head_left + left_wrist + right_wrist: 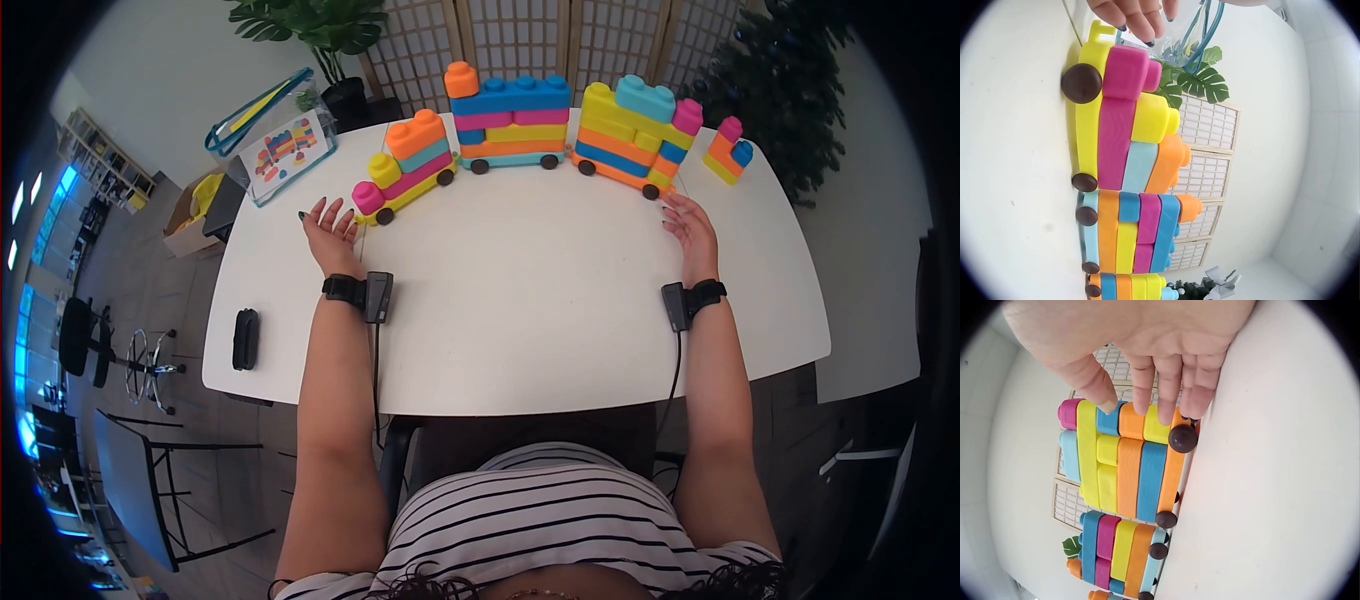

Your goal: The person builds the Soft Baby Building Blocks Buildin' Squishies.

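Note:
A toy train of chunky colored building blocks on dark wheels stands in an arc along the far part of the table. My left hand (333, 238), fingers spread and relaxed, is beside the front car (412, 183), which has a yellow base with pink, yellow and orange blocks. At the other end my right hand (692, 240) is open, its fingertips close to the rear wheel of the tall end car (620, 135). The right wrist view shows the fingers extended near that car's blocks (1129, 469). Between these two stands the middle car (512, 130). Neither hand holds anything.
A small stack of pink, blue, orange and yellow blocks (727, 155) stands at the right. A clear zip bag with a picture card (285, 155) is at the far left. A black case (246, 339) lies near the table's left edge. Cables run from both wrist cameras.

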Available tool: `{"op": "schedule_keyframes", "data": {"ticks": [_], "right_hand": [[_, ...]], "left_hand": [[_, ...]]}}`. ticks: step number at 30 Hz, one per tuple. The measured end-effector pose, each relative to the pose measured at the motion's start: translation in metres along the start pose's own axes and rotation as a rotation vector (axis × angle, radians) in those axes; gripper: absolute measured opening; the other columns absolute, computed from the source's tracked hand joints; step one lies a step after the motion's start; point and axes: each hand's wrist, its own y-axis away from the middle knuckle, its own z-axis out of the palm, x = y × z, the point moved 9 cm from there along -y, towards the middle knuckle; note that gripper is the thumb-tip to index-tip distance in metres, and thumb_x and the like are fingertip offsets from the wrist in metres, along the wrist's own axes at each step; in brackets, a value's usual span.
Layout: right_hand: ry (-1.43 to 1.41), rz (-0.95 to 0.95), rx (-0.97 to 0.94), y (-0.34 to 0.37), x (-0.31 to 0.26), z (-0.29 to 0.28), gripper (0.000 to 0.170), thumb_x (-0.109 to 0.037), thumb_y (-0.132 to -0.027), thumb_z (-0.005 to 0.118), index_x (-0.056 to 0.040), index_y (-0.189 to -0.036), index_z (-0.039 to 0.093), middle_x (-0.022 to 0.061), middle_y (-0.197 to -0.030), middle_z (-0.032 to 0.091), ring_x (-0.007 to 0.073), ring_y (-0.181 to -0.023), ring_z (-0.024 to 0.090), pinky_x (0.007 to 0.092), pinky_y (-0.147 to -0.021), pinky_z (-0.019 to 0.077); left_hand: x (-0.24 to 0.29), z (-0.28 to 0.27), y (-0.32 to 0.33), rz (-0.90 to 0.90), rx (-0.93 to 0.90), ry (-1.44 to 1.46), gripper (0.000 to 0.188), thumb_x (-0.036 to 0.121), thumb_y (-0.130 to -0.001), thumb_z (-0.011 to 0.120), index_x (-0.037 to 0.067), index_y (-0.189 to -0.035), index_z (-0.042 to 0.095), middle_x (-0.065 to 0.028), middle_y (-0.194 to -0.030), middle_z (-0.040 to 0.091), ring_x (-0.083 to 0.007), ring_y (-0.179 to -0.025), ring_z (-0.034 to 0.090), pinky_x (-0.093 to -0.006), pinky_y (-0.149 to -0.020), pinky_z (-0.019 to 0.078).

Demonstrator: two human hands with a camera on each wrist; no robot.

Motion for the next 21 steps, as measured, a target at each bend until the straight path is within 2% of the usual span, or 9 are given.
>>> {"op": "schedule_keyframes", "data": {"ticks": [12,21], "right_hand": [[0.046,0.006,-0.018,-0.0046,0.0053,-0.0022,0.034,-0.014,-0.105,0.056,-0.0043,-0.136,0.068,0.0100,-0.136,0.075,0.0146,-0.117,0.066,0.0314,-0.104,0.0522],[0.116,0.005,-0.038,-0.0051,0.0078,0.0013,0.033,-0.016,-0.106,0.059,-0.0062,-0.135,0.069,0.0066,-0.134,0.076,0.0122,-0.116,0.065,0.0296,-0.104,0.0508]], "left_hand": [[-0.0014,0.0017,0.0009,-0.022,-0.002,-0.014,0.055,0.055,-0.117,0.034,0.014,-0.144,0.060,-0.0077,-0.130,0.075,-0.0177,-0.099,0.070,-0.0319,-0.087,0.0538],[-0.0015,0.0011,0.0000,-0.020,-0.006,-0.026,0.056,0.055,-0.117,0.033,0.014,-0.144,0.060,-0.0077,-0.131,0.075,-0.0170,-0.099,0.070,-0.0314,-0.086,0.0540]]}}
